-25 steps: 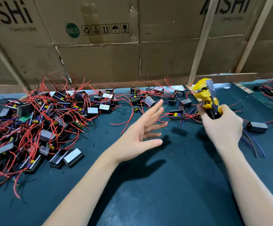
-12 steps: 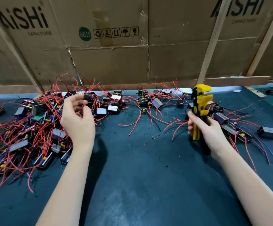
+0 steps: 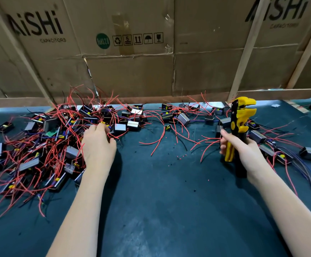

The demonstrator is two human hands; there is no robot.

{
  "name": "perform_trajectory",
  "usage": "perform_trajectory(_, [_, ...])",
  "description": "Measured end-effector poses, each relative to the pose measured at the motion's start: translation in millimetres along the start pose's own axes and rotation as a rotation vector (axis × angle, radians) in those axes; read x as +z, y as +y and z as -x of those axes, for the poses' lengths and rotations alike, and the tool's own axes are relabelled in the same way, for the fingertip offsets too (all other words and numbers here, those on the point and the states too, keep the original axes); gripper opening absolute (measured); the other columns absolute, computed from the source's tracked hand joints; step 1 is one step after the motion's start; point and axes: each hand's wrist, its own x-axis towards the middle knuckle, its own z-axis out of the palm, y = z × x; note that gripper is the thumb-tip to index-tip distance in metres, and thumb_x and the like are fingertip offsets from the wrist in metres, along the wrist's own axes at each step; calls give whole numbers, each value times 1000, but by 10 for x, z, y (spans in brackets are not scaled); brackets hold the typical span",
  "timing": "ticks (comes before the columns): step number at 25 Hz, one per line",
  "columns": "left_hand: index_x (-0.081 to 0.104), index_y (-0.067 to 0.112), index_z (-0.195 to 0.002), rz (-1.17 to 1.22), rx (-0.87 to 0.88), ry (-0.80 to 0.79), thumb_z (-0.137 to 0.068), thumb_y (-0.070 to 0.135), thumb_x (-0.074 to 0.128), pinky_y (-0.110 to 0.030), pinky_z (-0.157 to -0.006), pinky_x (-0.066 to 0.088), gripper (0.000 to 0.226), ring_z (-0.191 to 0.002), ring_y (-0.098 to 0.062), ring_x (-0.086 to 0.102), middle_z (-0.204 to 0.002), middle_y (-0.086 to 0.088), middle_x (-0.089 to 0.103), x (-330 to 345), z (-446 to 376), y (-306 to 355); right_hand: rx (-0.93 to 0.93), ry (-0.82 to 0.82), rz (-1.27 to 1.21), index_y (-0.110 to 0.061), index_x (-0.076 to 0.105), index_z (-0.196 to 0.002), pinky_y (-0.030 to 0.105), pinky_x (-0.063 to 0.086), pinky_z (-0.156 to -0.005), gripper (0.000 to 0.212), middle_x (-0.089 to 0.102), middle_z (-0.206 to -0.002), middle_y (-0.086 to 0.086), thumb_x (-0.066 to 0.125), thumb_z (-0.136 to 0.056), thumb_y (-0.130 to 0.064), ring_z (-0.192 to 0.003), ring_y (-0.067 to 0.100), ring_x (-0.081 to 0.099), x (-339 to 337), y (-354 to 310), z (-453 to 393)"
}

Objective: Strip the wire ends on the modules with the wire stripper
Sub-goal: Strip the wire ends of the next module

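On the dark green table mat point(image 3: 169, 210), nearest the camera, two bare forearms reach forward from the bottom edge. The left hand point(image 3: 98, 145) rests at the near edge of the big pile of modules point(image 3: 45, 145) on the left, its fingers curled down among the red wires point(image 3: 73, 130); it seems to pinch some of them, though the fingertips are hidden and I cannot tell which module they belong to. The right hand point(image 3: 243, 149) grips the handles of the yellow and black wire stripper point(image 3: 239, 125), which stands upright with its head above the fist and its jaws apart, pointing right. Tiny red scraps of insulation point(image 3: 180, 156) lie scattered between the hands. More modules trail across the middle and right of the mat. Behind everything stands a wall of cardboard boxes point(image 3: 132, 71) braced by pale wooden battens point(image 3: 243, 58).
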Motion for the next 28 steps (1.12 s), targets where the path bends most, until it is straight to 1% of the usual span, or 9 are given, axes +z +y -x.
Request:
perform_trajectory(2, [63, 6, -105, 25, 184, 31, -82, 5, 66, -46, -82, 47, 23, -100, -35, 53, -101, -13, 62, 66, -3, 36, 6, 8, 0, -11, 64, -81, 37, 47, -78, 34, 60, -71, 2, 74, -70, -42, -62, 15, 56, -6, 4, 1])
perform_trajectory(4, [60, 3, -119, -91, 309, -73, -87, 8, 62, -46, -88, 42, 32, -109, -37, 51, -116, -16, 61, 168, -44, 42, 6, 15, 5, -11, 64, -80, 38, 48, -79, 29, 60, -70, 1, 74, -76, -38, -62, 15, 56, -12, 13, -7])
perform_trajectory(7, [42, 6, -142, -276, 290, -231, -97, 21, 51, -43, -99, 35, 48, -129, -33, 40, -147, -12, 43, 300, -118, 28, 2, 14, 12, -11, 64, -80, 37, 49, -79, 27, 60, -69, 0, 74, -79, -36, -63, 15, 56, -11, 15, -6])
perform_trajectory(11, [23, 10, -154, -362, 248, -249, -102, 30, 38, -41, -100, 35, 57, -133, -32, 34, -159, -7, 27, 375, -200, 46, 2, 17, 17, -10, 64, -81, 39, 49, -80, 28, 61, -68, 0, 74, -80, -36, -62, 14, 57, -20, 17, -8])
perform_trajectory(12, [23, 11, -154, -367, 231, -250, -103, 30, 36, -41, -99, 36, 56, -132, -32, 37, -157, -7, 31, 375, -215, 52, 5, 14, 18, -10, 64, -81, 39, 49, -80, 28, 61, -68, 0, 74, -80, -36, -62, 14, 57, -18, 17, -9])
perform_trajectory(14, [35, 9, -147, -388, 232, -232, -101, 27, 40, -41, -95, 37, 49, -124, -32, 45, -144, -11, 43, 375, -213, 57, 8, 11, 18, -11, 64, -80, 39, 49, -80, 29, 61, -66, -1, 74, -79, -37, -61, 14, 57, -25, 13, -14])
perform_trajectory(18, [57, 7, -120, -272, 174, -178, -93, 20, 58, -40, -92, 36, 30, -110, -34, 52, -122, -13, 49, 356, -156, 52, 15, -1, 30, -11, 64, -80, 39, 48, -80, 30, 61, -67, 0, 75, -77, -39, -61, 14, 57, -17, -3, -8])
perform_trajectory(24, [65, 11, -99, -92, 244, -132, -84, 26, 74, -40, -84, 37, 23, -105, -32, 53, -107, -8, 60, 280, -79, 57, 20, -8, 35, -10, 64, -80, 38, 48, -79, 28, 60, -69, 1, 73, -81, -37, -62, 15, 57, -12, -15, -7])
perform_trajectory(28, [67, 9, -94, 194, 250, 66, -80, 19, 78, -38, -80, 41, 20, -93, -31, 57, -95, -7, 62, 155, 2, 136, 17, -14, 35, -11, 63, -80, 39, 47, -79, 28, 60, -70, 2, 72, -82, -37, -62, 16, 57, -20, -23, 0])
